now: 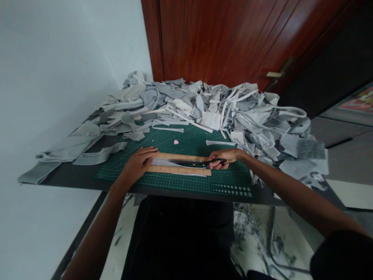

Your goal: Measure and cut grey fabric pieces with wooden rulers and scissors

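Note:
My right hand [221,158] is closed around the black handles of a pair of scissors [192,163], whose blades point left. The blades lie over a strip of pale grey fabric [161,161] that shows between two wooden rulers [175,169]. My left hand [139,163] rests over the left ends of the rulers and the fabric, its fingers stretched out and pressing down. A thin white fabric edge [192,175] peeks out below the nearer ruler. Beneath it all lies a green cutting mat [175,182].
Grey and white fabric scraps [180,101] are heaped along the back and right of the dark table [70,177]. Long grey strips [99,153] lie at left. A small pink piece [176,142] sits on the mat. A wooden door [210,42] stands behind; scraps litter the floor.

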`<state>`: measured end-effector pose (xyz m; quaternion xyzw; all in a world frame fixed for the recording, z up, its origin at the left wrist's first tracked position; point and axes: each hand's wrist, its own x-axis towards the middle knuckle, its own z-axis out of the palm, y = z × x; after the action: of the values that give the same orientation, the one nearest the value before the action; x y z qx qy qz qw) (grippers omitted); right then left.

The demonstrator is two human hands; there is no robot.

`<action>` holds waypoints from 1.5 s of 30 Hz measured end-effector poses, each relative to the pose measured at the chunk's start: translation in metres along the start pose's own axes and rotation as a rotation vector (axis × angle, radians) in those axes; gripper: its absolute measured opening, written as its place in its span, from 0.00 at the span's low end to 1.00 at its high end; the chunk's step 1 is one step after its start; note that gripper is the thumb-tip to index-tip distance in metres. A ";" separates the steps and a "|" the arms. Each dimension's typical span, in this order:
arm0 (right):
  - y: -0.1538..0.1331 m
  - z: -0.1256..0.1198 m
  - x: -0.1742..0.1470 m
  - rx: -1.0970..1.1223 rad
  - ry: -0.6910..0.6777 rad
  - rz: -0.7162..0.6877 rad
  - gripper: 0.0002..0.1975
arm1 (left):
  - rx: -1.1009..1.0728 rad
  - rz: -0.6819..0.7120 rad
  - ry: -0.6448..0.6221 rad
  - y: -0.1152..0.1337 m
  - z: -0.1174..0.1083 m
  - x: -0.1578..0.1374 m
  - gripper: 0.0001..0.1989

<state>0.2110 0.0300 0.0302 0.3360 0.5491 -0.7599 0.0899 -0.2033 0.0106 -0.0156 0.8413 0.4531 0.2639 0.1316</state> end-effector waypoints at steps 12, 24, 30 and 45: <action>-0.016 0.006 0.024 -0.006 -0.015 -0.003 0.16 | -0.083 -0.061 -0.004 0.004 0.004 0.001 0.21; -0.016 0.010 0.024 -0.003 -0.006 0.022 0.15 | -0.074 -0.065 -0.029 0.005 0.000 0.002 0.22; -0.016 0.007 0.026 0.013 -0.039 0.009 0.16 | -0.068 -0.056 -0.031 0.004 0.000 0.002 0.22; -0.042 0.026 0.045 0.024 -0.055 0.003 0.20 | -0.073 -0.049 -0.047 0.003 0.000 0.002 0.24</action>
<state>0.1450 0.0336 0.0398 0.3169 0.5366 -0.7754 0.1020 -0.2008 0.0112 -0.0133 0.8306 0.4603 0.2570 0.1792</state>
